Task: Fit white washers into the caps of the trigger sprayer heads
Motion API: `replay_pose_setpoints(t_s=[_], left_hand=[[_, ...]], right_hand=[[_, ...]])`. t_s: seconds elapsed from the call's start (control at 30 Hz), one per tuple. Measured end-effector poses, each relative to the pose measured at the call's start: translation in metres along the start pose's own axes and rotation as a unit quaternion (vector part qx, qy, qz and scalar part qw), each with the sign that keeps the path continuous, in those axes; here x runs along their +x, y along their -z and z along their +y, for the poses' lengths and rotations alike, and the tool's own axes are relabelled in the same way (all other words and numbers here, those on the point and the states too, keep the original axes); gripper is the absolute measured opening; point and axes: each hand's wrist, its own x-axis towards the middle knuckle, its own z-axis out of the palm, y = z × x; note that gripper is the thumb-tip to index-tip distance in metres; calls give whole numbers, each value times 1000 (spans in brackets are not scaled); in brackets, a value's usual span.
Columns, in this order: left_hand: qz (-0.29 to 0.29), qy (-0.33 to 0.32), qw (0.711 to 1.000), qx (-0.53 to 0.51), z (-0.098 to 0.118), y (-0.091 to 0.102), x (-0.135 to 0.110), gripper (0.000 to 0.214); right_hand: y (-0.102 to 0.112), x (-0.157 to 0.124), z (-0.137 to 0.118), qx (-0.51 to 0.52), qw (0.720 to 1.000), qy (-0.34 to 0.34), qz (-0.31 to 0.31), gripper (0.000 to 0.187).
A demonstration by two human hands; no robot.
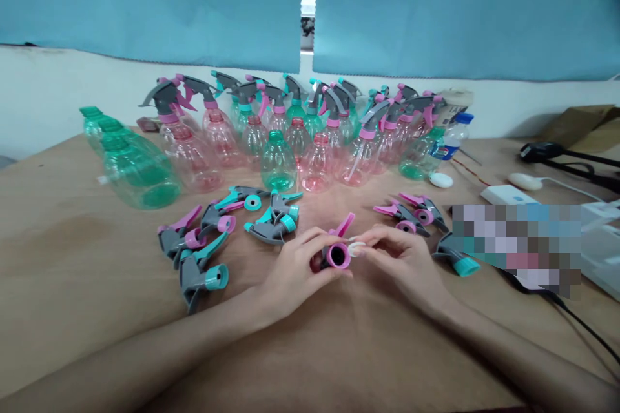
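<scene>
My left hand [298,264] is closed around a grey and pink spray trigger head [338,256], whose open pink collar faces me. Between the fingertips of my right hand [404,258] is a small white disc [356,248], close beside the collar's right edge. Several loose trigger heads lie left of my hands, among them a grey and teal trigger head [202,276] and a grey and pink trigger head [181,237]. To the right of my right hand rest a teal-collared trigger head [458,257] and pink ones [421,213].
Behind stand rows of pink bottles [317,168] and green bottles [278,164], many with trigger heads on. Green bottles [140,174] stand at the left. A blue-capped bottle [453,135], a white oval object [441,180], a white box [506,195] and a black cable [576,319] are at the right.
</scene>
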Motion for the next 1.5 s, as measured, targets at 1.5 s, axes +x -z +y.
replay_pose_setpoints(t_s=[1.5], left_hand=[[36, -62, 997, 6, -4, -3, -4, 30]], right_hand=[[7, -5, -9, -259, 932, 235, -93, 17]])
